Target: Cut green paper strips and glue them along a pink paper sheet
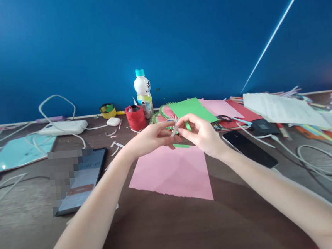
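Observation:
Both hands meet above the far edge of a pink paper sheet (173, 174) lying on the dark table. My left hand (155, 136) has its fingers pinched on one end of a small whitish strip (174, 131). At the strip's other side is my right hand (197, 132), thumb and forefinger closed on it. A bit of green paper (188, 126) shows between the fingers of my right hand. Beneath the hands, a green strip (181, 146) lies at the pink sheet's top edge.
Behind the hands stand a bottle (144, 97) and a red roll (135, 118). Green paper (193, 109) and scissors (224, 118) lie behind right. Phones (249, 148) flank the pink sheet; a white power strip (63, 128) and cables are at left.

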{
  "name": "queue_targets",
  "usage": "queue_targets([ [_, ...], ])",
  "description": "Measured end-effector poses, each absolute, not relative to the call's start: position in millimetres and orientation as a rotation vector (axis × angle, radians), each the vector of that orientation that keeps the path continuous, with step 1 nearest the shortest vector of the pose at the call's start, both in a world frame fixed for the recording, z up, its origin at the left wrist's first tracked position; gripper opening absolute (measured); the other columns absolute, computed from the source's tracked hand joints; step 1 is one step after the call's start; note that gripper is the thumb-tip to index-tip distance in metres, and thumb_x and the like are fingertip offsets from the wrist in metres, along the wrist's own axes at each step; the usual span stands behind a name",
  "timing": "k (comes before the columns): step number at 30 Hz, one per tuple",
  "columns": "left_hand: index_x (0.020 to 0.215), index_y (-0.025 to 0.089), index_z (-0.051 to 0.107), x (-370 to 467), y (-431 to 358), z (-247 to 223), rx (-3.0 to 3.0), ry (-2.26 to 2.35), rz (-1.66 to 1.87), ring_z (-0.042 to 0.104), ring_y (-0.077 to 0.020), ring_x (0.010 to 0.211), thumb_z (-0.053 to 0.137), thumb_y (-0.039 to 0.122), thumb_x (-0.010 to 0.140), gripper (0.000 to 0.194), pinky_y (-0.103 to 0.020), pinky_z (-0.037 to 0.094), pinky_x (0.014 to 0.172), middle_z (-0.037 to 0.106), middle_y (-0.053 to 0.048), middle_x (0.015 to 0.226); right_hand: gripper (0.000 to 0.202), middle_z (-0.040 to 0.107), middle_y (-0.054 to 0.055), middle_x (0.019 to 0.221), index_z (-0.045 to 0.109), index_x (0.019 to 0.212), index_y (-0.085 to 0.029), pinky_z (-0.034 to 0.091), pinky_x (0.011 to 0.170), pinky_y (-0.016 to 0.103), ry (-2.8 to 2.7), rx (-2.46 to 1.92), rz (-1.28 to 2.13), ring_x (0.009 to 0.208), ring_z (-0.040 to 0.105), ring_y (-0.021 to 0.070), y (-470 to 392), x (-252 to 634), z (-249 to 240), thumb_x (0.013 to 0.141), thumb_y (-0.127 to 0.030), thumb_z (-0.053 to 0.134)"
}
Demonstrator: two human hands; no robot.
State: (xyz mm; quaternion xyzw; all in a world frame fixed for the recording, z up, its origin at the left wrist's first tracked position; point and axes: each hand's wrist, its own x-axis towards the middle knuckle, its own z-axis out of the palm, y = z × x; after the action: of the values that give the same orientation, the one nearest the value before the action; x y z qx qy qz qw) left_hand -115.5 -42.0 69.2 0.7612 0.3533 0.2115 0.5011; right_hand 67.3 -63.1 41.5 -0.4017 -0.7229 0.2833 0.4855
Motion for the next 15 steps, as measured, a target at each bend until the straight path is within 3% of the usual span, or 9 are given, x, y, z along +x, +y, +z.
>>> queue_targets([
  [4, 0.131, 0.013, 0.043, -115.6, -42.7, 70.0, 1.862, 0.899, 0.518, 0.063, -0.0151, 0.073, 0.054, 0.022, 0.080, 0.053, -0.030, 0.045, 0.073, 0.071, -0.006, 0.089, 0.008, 0.056, -0.001, 0.073, 0.052, 0.076, -0.019, 0.040, 0.061, 0.026, -1.772, -0.986, 0.630, 0.068, 0.052, 0.0124, -61.8, 67.1, 40.5, 0.079, -0.024, 0.058],
  [8, 0.096, 0.014, 0.067, -117.5, -41.6, 70.9, 1.929, 0.939, 0.474, 0.056, -0.0146, 0.073, 0.048, 0.026, 0.082, 0.026, -0.027, 0.042, 0.067, 0.070, -0.004, 0.077, 0.010, 0.056, -0.001, 0.071, 0.053, 0.074, -0.019, 0.038, 0.059, 0.027, -1.774, -1.042, 0.642, 0.065, 0.051, 0.0123, -61.9, 67.6, 42.5, 0.078, -0.025, 0.060],
  [15, 0.069, 0.015, 0.068, -118.3, -40.3, 69.3, 1.943, 0.937, 0.531, 0.054, -0.0150, 0.075, 0.046, 0.026, 0.081, 0.026, -0.026, 0.040, 0.071, 0.068, -0.003, 0.076, 0.012, 0.056, -0.001, 0.072, 0.052, 0.075, -0.019, 0.042, 0.062, 0.028, -1.727, -1.023, 0.725, 0.066, 0.053, 0.0123, -61.7, 68.5, 44.1, 0.077, -0.026, 0.061],
])
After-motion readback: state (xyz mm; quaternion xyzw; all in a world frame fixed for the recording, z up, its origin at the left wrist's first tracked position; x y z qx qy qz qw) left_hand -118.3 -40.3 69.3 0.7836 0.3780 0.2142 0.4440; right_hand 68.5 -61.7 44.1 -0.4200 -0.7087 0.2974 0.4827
